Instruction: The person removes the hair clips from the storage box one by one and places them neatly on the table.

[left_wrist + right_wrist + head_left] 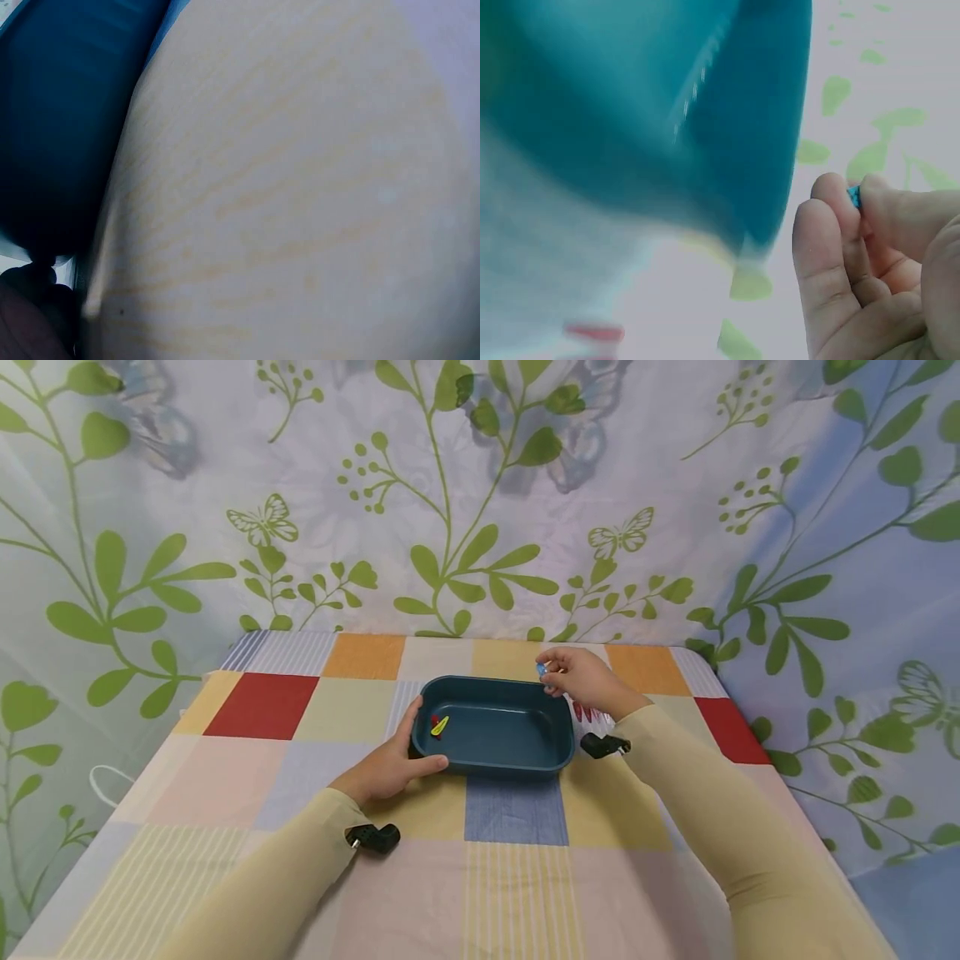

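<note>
A dark teal plastic basin [495, 768] sits on the patchwork cloth. Inside, at its left end, lie a yellow snap hair clip [440, 727] and a small red piece [434, 721]. My left hand [386, 768] rests against the basin's near left corner, fingers along the left side and thumb extended by the front rim. Above the far right corner, my right hand [581, 678] pinches a small blue object [853, 196] between thumb and forefinger. Most of that object is hidden by the fingers, so its kind cannot be told.
Several red clip-like pieces [587, 712] lie right of the basin, partly behind my right wrist. A leaf-patterned curtain [465, 527] hangs behind the table. On the left, a white cord [112, 768] loops by the table's edge [123, 797].
</note>
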Demonstrator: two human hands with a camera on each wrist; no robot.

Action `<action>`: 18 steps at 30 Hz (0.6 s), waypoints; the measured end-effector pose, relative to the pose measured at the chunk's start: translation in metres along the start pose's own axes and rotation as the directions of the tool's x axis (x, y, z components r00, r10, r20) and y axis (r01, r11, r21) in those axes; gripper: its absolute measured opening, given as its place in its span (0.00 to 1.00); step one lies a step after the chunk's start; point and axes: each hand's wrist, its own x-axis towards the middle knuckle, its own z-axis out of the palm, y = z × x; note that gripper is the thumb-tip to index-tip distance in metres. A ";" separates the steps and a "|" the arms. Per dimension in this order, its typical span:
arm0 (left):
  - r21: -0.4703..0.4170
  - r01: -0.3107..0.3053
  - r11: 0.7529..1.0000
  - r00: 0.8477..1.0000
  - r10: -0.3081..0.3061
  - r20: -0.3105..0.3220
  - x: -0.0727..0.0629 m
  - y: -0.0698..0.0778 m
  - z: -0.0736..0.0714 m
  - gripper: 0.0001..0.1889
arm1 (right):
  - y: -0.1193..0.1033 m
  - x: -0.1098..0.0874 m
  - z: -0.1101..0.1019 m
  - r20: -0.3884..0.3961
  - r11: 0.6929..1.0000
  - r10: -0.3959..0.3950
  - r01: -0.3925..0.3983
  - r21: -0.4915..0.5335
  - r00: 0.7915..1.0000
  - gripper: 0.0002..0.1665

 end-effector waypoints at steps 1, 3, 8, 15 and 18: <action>-0.002 -0.004 1.000 1.000 0.004 0.001 0.000 0.000 0.000 0.61 | 0.005 -0.003 -0.005 -0.014 1.000 0.014 -0.015 -0.006 1.000 0.24; 0.000 -0.005 1.000 1.000 0.005 0.001 0.000 0.000 0.000 0.61 | 0.017 -0.007 -0.015 -0.036 0.999 0.045 -0.046 -0.023 0.998 0.25; 0.013 0.010 1.000 1.000 -0.010 -0.001 0.000 0.000 0.000 0.60 | 0.048 -0.021 -0.037 -0.078 0.992 0.098 -0.103 -0.070 0.992 0.26; 0.011 0.014 1.000 1.000 -0.014 -0.002 0.001 -0.003 0.002 0.60 | 0.081 -0.038 -0.055 -0.136 0.984 0.154 -0.165 -0.074 0.979 0.26; 0.008 0.014 1.000 1.000 -0.014 -0.001 0.002 -0.004 0.003 0.60 | 0.097 -0.043 -0.061 -0.135 0.978 0.187 -0.198 -0.068 0.973 0.27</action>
